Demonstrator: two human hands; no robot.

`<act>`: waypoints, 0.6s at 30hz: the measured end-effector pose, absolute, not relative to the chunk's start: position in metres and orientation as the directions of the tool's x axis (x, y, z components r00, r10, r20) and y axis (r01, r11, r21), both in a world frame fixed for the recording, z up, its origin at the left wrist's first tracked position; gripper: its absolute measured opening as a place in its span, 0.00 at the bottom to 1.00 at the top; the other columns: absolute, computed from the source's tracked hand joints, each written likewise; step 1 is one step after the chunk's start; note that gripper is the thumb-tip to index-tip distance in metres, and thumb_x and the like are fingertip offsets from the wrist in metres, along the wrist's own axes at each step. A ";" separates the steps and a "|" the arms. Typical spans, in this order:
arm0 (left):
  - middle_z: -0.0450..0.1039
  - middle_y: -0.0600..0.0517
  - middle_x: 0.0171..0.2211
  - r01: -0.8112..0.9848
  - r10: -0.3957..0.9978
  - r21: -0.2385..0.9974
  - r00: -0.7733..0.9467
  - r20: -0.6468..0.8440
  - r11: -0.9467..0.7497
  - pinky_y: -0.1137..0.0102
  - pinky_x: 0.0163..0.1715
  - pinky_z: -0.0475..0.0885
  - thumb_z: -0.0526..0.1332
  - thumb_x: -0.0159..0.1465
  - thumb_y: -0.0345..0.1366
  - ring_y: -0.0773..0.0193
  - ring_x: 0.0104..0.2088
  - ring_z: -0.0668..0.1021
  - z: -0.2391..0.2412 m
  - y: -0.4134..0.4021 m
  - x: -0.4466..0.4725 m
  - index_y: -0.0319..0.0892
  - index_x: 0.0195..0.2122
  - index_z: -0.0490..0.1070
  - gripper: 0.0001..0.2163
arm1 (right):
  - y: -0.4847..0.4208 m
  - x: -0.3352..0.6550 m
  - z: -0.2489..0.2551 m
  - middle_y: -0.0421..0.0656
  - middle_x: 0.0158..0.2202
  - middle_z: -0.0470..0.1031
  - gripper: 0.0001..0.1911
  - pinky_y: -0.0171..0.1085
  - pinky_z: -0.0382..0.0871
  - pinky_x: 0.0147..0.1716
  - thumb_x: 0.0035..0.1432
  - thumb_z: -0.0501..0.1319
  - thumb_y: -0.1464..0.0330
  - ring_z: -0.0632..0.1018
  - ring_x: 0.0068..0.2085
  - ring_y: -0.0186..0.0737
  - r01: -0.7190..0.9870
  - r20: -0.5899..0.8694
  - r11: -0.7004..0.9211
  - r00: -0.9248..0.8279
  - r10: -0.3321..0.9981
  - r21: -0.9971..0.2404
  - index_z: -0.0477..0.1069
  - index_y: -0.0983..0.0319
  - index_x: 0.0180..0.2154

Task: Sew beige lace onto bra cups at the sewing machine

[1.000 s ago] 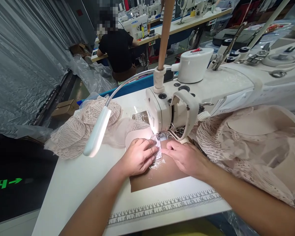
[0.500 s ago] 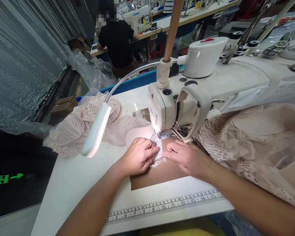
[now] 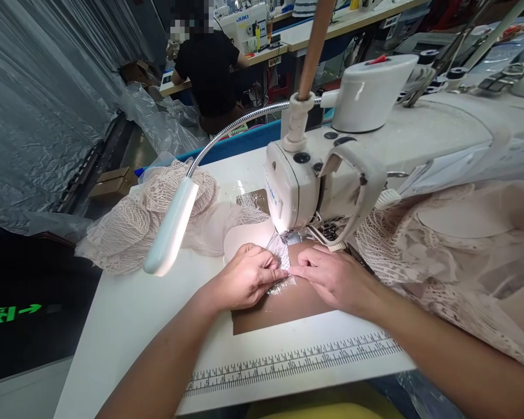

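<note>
A white sewing machine (image 3: 314,180) stands on a white table (image 3: 135,314). Under its needle lies a small strip of pale lace (image 3: 280,251) on a brown sheet (image 3: 288,308). My left hand (image 3: 244,278) rests with curled fingers on the lace's left side, fingertips pressing it down. My right hand (image 3: 334,278) lies flat on the brown sheet, its fingertips meeting the left hand's at the lace just in front of the needle. The needle itself is hidden behind the machine head.
A gooseneck lamp (image 3: 171,227) hangs over the table's left. Beige lace fabric (image 3: 140,224) is heaped at the back left, and more (image 3: 458,262) lies under the machine arm at right. A printed ruler (image 3: 288,364) runs along the front edge. Another person (image 3: 207,64) sits at a far table.
The view has crept closer and lower toward the machine. My two hands' fingertips have drawn slightly closer together on the lace strip.
</note>
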State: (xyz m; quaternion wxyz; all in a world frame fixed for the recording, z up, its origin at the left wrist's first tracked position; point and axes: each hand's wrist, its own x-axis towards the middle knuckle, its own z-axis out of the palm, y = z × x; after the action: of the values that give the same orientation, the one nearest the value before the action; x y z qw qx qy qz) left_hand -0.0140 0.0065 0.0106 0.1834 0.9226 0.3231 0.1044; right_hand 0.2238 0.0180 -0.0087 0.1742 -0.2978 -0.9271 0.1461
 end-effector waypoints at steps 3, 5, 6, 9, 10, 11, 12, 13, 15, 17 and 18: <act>0.69 0.48 0.35 0.551 0.628 0.402 0.774 0.079 -0.731 0.63 0.45 0.61 0.52 0.65 0.31 0.62 0.38 0.68 0.010 0.007 -0.014 0.50 0.51 0.71 0.16 | 0.017 0.222 -0.010 0.43 0.31 0.69 0.15 0.36 0.58 0.33 0.59 0.50 0.77 0.67 0.32 0.37 0.499 0.277 0.770 -0.735 0.619 -0.397 0.73 0.61 0.40; 0.69 0.49 0.35 0.545 0.622 0.402 0.778 0.084 -0.736 0.63 0.45 0.61 0.52 0.65 0.31 0.63 0.37 0.67 0.010 0.008 -0.014 0.51 0.51 0.71 0.16 | 0.016 0.220 -0.011 0.43 0.31 0.69 0.14 0.36 0.59 0.33 0.61 0.50 0.76 0.68 0.32 0.36 0.494 0.304 0.767 -0.719 0.625 -0.410 0.73 0.61 0.39; 0.69 0.49 0.35 0.542 0.620 0.402 0.780 0.086 -0.738 0.63 0.45 0.61 0.52 0.65 0.31 0.63 0.36 0.67 0.010 0.008 -0.014 0.51 0.50 0.72 0.16 | 0.016 0.219 -0.011 0.43 0.31 0.69 0.14 0.36 0.59 0.33 0.61 0.50 0.75 0.68 0.32 0.36 0.490 0.312 0.767 -0.715 0.626 -0.414 0.73 0.62 0.39; 0.69 0.49 0.35 0.532 0.614 0.407 0.784 0.096 -0.743 0.63 0.45 0.61 0.52 0.65 0.30 0.63 0.36 0.67 0.009 0.007 -0.014 0.50 0.49 0.72 0.16 | 0.015 0.214 -0.012 0.42 0.29 0.69 0.13 0.35 0.59 0.32 0.62 0.50 0.75 0.68 0.30 0.36 0.497 0.326 0.769 -0.707 0.628 -0.402 0.73 0.62 0.37; 0.69 0.49 0.35 0.529 0.614 0.411 0.783 0.101 -0.743 0.63 0.45 0.62 0.52 0.64 0.30 0.63 0.36 0.68 0.009 0.007 -0.014 0.50 0.49 0.73 0.16 | 0.015 0.213 -0.012 0.42 0.28 0.69 0.13 0.35 0.59 0.32 0.62 0.50 0.74 0.68 0.30 0.36 0.507 0.328 0.769 -0.704 0.630 -0.389 0.73 0.62 0.36; 0.70 0.49 0.35 0.527 0.616 0.418 0.780 0.108 -0.740 0.63 0.45 0.62 0.53 0.64 0.30 0.63 0.37 0.68 0.009 0.007 -0.014 0.50 0.48 0.73 0.15 | 0.015 0.212 -0.013 0.42 0.28 0.69 0.13 0.35 0.59 0.32 0.63 0.50 0.74 0.68 0.29 0.36 0.517 0.330 0.771 -0.702 0.631 -0.372 0.74 0.62 0.35; 0.70 0.49 0.35 0.524 0.622 0.431 0.774 0.118 -0.735 0.63 0.46 0.62 0.53 0.64 0.30 0.63 0.38 0.69 0.010 0.007 -0.015 0.50 0.47 0.73 0.15 | 0.015 0.211 -0.013 0.42 0.27 0.68 0.13 0.35 0.59 0.32 0.63 0.51 0.73 0.67 0.29 0.35 0.527 0.332 0.772 -0.701 0.631 -0.354 0.74 0.62 0.34; 0.71 0.49 0.36 0.522 0.632 0.450 0.764 0.131 -0.725 0.63 0.46 0.62 0.53 0.64 0.30 0.62 0.39 0.70 0.010 0.007 -0.015 0.50 0.47 0.73 0.14 | 0.015 0.210 -0.013 0.41 0.26 0.68 0.13 0.35 0.59 0.32 0.63 0.51 0.73 0.67 0.29 0.35 0.534 0.334 0.774 -0.701 0.630 -0.339 0.74 0.63 0.34; 0.72 0.48 0.38 0.524 0.664 0.494 0.732 0.157 -0.694 0.65 0.46 0.64 0.54 0.65 0.32 0.62 0.41 0.71 0.011 0.008 -0.014 0.47 0.47 0.72 0.13 | 0.016 0.209 -0.013 0.41 0.26 0.68 0.13 0.35 0.59 0.31 0.63 0.51 0.73 0.67 0.29 0.35 0.539 0.332 0.780 -0.708 0.624 -0.318 0.74 0.63 0.34; 0.73 0.48 0.38 0.542 0.700 0.518 0.693 0.170 -0.662 0.66 0.44 0.65 0.55 0.65 0.35 0.62 0.40 0.72 0.011 0.008 -0.013 0.43 0.45 0.72 0.11 | 0.016 0.208 -0.013 0.41 0.26 0.68 0.13 0.35 0.59 0.32 0.63 0.51 0.73 0.67 0.29 0.35 0.537 0.334 0.784 -0.711 0.619 -0.310 0.74 0.63 0.34; 0.73 0.48 0.37 0.558 0.715 0.513 0.678 0.171 -0.652 0.66 0.43 0.66 0.55 0.65 0.36 0.62 0.39 0.73 0.010 0.008 -0.012 0.41 0.43 0.72 0.10 | 0.016 0.208 -0.013 0.41 0.25 0.68 0.13 0.35 0.59 0.32 0.63 0.51 0.73 0.67 0.28 0.35 0.537 0.337 0.785 -0.710 0.618 -0.309 0.74 0.63 0.34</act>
State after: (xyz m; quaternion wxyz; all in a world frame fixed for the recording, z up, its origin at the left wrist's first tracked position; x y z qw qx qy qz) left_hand -0.0115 0.0083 0.0103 0.2149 0.8905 0.3573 0.1821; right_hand 0.2085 0.0163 -0.0127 0.2154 -0.3140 -0.9198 0.0943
